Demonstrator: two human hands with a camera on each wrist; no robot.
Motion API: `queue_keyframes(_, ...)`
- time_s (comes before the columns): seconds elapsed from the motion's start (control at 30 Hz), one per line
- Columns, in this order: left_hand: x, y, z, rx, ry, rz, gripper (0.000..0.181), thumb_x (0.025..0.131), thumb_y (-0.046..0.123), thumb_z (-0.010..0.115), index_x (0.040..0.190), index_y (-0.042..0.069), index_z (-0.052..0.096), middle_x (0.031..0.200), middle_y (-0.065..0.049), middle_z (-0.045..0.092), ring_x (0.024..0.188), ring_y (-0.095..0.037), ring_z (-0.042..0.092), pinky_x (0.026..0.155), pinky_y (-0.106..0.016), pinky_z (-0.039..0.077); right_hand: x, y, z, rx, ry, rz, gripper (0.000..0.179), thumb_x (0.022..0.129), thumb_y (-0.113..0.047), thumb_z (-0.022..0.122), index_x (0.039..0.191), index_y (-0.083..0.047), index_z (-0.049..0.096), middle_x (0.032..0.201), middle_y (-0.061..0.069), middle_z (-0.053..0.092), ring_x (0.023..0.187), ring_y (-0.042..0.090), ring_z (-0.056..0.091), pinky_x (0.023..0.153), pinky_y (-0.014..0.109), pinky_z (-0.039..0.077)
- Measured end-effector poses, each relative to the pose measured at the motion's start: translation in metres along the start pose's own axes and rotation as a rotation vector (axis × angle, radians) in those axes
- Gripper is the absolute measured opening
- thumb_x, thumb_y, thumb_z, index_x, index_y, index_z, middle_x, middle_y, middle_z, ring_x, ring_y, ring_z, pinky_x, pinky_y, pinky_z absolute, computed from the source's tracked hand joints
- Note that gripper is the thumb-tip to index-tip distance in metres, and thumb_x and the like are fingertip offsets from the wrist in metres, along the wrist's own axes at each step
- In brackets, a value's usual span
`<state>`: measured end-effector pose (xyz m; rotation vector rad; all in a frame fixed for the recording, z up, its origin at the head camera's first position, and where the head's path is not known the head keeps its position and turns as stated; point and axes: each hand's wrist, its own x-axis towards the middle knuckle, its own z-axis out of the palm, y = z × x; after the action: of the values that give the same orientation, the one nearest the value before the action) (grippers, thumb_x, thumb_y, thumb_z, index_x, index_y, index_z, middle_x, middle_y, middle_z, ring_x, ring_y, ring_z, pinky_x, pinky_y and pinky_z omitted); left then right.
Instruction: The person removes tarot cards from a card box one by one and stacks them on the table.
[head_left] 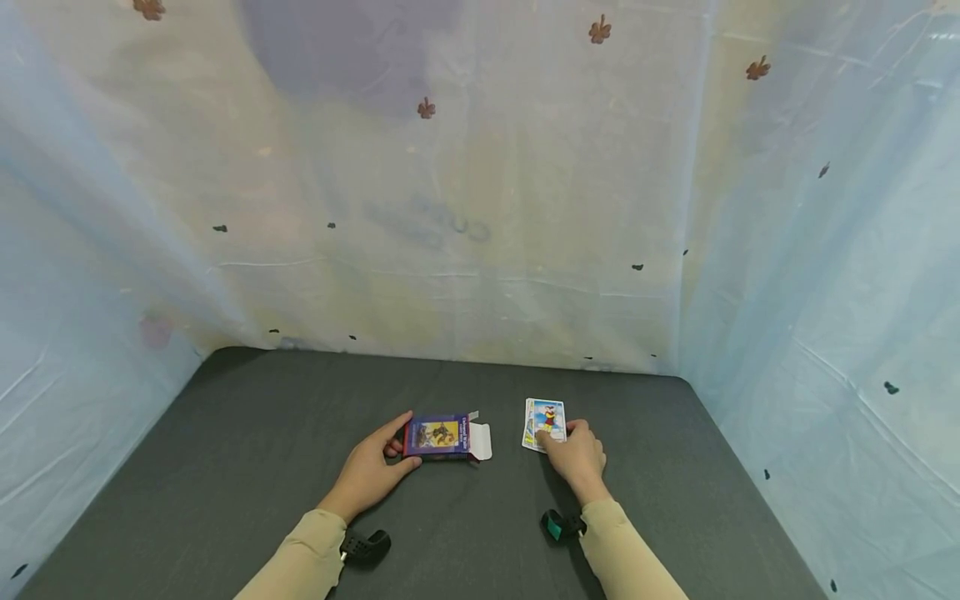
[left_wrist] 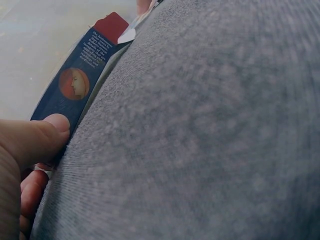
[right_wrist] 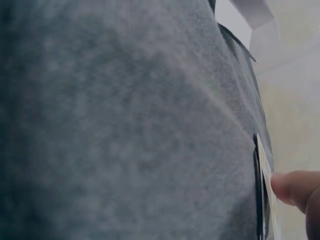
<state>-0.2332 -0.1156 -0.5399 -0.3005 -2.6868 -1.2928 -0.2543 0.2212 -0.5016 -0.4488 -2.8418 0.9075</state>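
My left hand (head_left: pixel 372 473) grips a purple card box (head_left: pixel 438 436) by its left end, with the thumb along the near side. The box lies flat with a picture on top, and its white end flap (head_left: pixel 481 442) stands open toward the right. In the left wrist view, the thumb (left_wrist: pixel 56 131) presses the box's dark blue side (left_wrist: pixel 70 82), which bears small print and a round face picture. To the right, my right hand (head_left: pixel 576 458) holds a small stack of picture cards (head_left: pixel 549 416), its thumb on the top card. The right wrist view has the thumb (right_wrist: pixel 292 187) against the cards (right_wrist: pixel 266 172) edge-on.
Dark grey cloth covers the table (head_left: pixel 300 417). Behind it and on both sides hang pale plastic sheets (head_left: pixel 480 208) with small leaf marks. A black wrist strap (head_left: pixel 366 547) is on the left wrist, and another strap (head_left: pixel 561 527) is on the right.
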Motion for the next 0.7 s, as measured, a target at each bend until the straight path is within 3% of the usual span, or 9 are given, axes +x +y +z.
queue_keyframes(0.53,0.0004,0.0006,0.0003,-0.001,-0.005,-0.001,0.076,0.081,0.03,0.081,0.147,0.026,0.044,0.092,0.006,0.057,0.08,-0.012,0.051,0.074,-0.035,0.044,-0.0035,0.0032,0.0019,0.022,-0.018,-0.039,0.07,0.081,-0.051,0.073,0.124,0.001,0.055,0.101,0.014,0.058,0.095,0.035,0.047,0.085,0.056,0.03)
queue_keyframes(0.7,-0.0001,0.0001,0.0007,0.008,-0.007,-0.01,0.076,0.081,0.03,0.08,0.148,0.027,0.043,0.092,0.006,0.057,0.081,-0.012,0.051,0.074,-0.035,0.044,-0.0051,-0.0001,0.0046,0.001,-0.034,-0.022,0.083,0.075,-0.058,0.075,0.129,0.0,0.051,0.105,0.017,0.055,0.098,0.036,0.045,0.084,0.056,0.029)
